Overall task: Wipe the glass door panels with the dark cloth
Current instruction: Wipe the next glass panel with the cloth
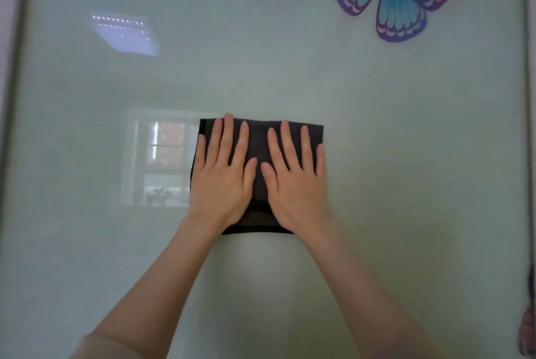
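A blue butterfly sticker (pixel 400 2) sits upper right, a pinkish tassel (pixel 526 332) hangs lower right.

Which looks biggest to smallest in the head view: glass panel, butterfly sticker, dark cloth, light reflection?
1. glass panel, by far.
2. dark cloth and butterfly sticker: about alike, left unranked.
3. light reflection, smallest.

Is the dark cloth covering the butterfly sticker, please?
No, the dark cloth lies under the left hand and right hand, well below the butterfly sticker.
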